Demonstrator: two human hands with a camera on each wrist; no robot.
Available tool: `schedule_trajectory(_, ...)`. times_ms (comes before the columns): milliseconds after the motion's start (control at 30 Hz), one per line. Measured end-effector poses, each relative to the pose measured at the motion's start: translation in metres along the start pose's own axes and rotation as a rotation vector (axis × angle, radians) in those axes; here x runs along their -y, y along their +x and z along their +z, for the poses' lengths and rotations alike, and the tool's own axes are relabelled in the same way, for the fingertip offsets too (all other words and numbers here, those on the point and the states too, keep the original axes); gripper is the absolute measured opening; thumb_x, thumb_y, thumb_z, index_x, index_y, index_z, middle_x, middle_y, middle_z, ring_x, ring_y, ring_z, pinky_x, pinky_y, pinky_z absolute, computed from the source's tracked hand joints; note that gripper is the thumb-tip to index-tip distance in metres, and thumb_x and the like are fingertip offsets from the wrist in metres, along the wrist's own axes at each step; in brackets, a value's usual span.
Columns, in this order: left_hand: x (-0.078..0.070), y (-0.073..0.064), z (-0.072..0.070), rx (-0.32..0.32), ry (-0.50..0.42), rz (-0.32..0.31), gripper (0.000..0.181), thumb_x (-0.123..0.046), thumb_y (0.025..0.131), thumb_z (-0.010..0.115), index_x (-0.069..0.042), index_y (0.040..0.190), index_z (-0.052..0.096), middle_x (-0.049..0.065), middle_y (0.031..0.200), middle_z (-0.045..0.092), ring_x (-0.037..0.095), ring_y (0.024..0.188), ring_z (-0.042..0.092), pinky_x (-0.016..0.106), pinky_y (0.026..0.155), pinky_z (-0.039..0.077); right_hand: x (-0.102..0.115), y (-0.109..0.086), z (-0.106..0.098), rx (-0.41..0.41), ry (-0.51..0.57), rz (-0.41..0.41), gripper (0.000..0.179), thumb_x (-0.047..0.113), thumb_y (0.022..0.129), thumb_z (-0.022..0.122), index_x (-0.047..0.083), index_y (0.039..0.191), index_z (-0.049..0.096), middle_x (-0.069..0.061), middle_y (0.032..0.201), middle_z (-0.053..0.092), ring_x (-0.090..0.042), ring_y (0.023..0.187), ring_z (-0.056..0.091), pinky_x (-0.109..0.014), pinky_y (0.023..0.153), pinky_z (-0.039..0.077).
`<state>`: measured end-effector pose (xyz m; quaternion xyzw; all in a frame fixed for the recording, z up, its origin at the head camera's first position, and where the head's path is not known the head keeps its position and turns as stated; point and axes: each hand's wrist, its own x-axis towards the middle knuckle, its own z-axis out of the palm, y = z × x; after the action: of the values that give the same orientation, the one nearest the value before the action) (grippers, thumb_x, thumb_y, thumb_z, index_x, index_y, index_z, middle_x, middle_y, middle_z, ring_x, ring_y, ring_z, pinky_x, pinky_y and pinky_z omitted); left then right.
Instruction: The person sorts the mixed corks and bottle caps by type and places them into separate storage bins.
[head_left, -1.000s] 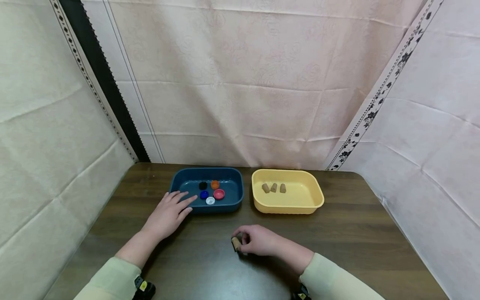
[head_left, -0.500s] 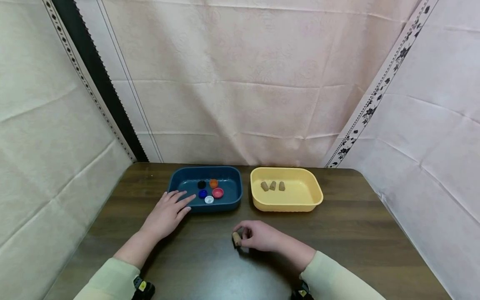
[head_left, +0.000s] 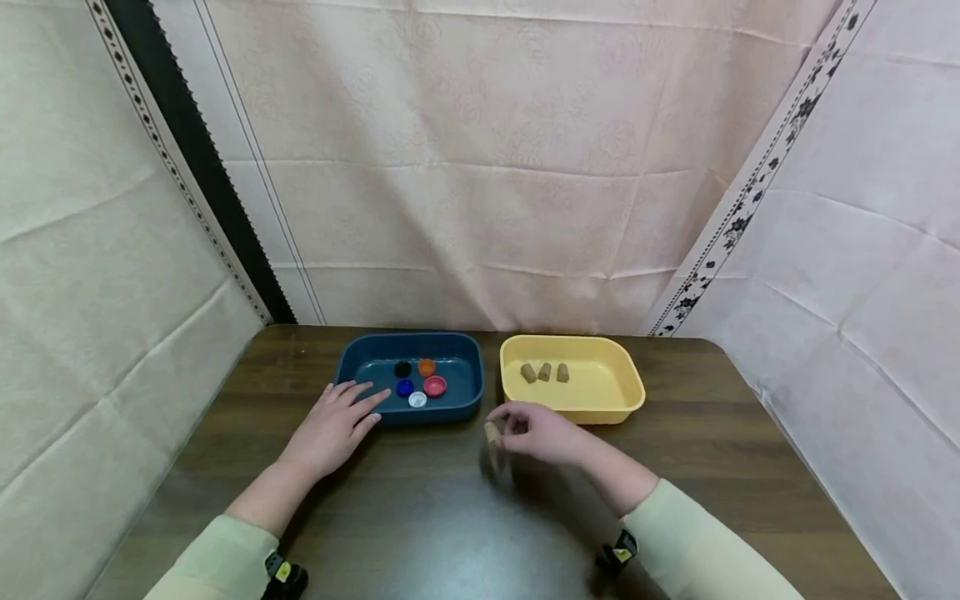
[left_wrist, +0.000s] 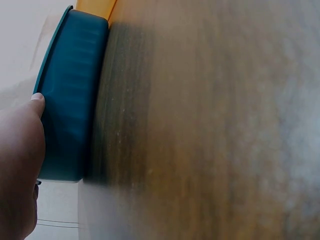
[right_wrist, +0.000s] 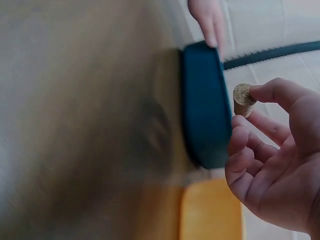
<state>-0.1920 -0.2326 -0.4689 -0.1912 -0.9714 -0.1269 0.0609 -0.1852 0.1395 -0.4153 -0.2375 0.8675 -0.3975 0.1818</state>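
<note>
My right hand (head_left: 542, 433) pinches a cork stopper (right_wrist: 244, 100) between thumb and fingertip, above the table and in front of the yellow tray (head_left: 573, 412). In the right wrist view the cork's speckled round end shows. My left hand (head_left: 330, 425) lies over the near left corner of the dark blue tray (head_left: 468, 346), fingers spread and fairly straight, thumb touching the rim in the left wrist view. Inside the blue tray lie black (head_left: 402, 368), orange (head_left: 427, 367), blue (head_left: 405, 388), pink (head_left: 435, 386) and white (head_left: 417, 400) caps. Several corks (head_left: 545, 372) lie in the yellow tray.
Both trays stand side by side near the back of the brown wooden table (head_left: 420, 525), with a narrow gap between them. Pale cloth (head_left: 480, 167) hangs behind and on both sides.
My right hand has lifted the cork off the table and carried it forward, slightly right, toward the yellow tray. The left hand has stayed at the blue tray.
</note>
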Motion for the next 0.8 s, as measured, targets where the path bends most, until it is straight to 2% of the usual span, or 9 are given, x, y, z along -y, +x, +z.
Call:
schedule_trajectory(167, 0.001, -0.001, 0.0, -0.015, 0.008, 0.015, 0.049, -0.041, 0.102, 0.053, -0.031, 0.15, 0.045, 0.011, 0.152, 0.044, 0.039, 0.142, 0.031, 0.062, 0.117, 0.016, 0.0, 0.002, -0.029, -0.045, 0.075, 0.028, 0.029, 0.021, 0.094, 0.067, 0.018, 0.122, 0.065, -0.008, 0.09, 0.064, -0.023, 0.073, 0.058, -0.034, 0.061, 0.052)
schedule_trajectory(333, 0.002, -0.001, 0.001, -0.033, 0.012, 0.038, 0.048, -0.039, 0.102, 0.054, -0.03, 0.149, 0.047, 0.011, 0.151, 0.045, 0.04, 0.141, 0.033, 0.063, 0.115, 0.017, -0.007, 0.003, -0.058, -0.08, 0.221, 0.074, 0.035, 0.02, 0.096, 0.064, 0.01, 0.129, 0.061, -0.016, 0.09, 0.06, -0.022, 0.069, 0.053, -0.03, 0.056, 0.046)
schedule_trajectory(533, 0.002, 0.0, 0.001, -0.017, 0.014, 0.034, 0.048, -0.041, 0.102, 0.053, -0.032, 0.149, 0.046, 0.01, 0.152, 0.044, 0.038, 0.142, 0.032, 0.062, 0.116, 0.016, -0.022, 0.006, -0.083, -0.103, 0.396, 0.143, 0.039, 0.018, 0.098, 0.06, 0.005, 0.134, 0.055, -0.009, 0.098, 0.058, -0.018, 0.071, 0.051, -0.027, 0.058, 0.042)
schedule_trajectory(700, 0.002, -0.001, 0.002, -0.028, 0.016, 0.041, 0.048, -0.04, 0.102, 0.054, -0.031, 0.148, 0.048, 0.01, 0.151, 0.045, 0.039, 0.141, 0.033, 0.062, 0.116, 0.016, -0.038, 0.008, -0.098, -0.118, 0.482, 0.169, 0.04, 0.016, 0.099, 0.056, 0.002, 0.136, 0.05, -0.008, 0.095, 0.057, -0.015, 0.07, 0.049, -0.025, 0.058, 0.039)
schedule_trajectory(800, 0.003, -0.001, 0.002, -0.03, 0.014, 0.042, 0.048, -0.039, 0.102, 0.055, -0.031, 0.148, 0.048, 0.011, 0.151, 0.045, 0.039, 0.141, 0.033, 0.062, 0.116, 0.017, -0.05, 0.009, -0.103, -0.144, 0.506, 0.199, 0.042, 0.016, 0.099, 0.055, 0.001, 0.138, 0.048, -0.01, 0.1, 0.058, -0.014, 0.069, 0.049, -0.025, 0.058, 0.039)
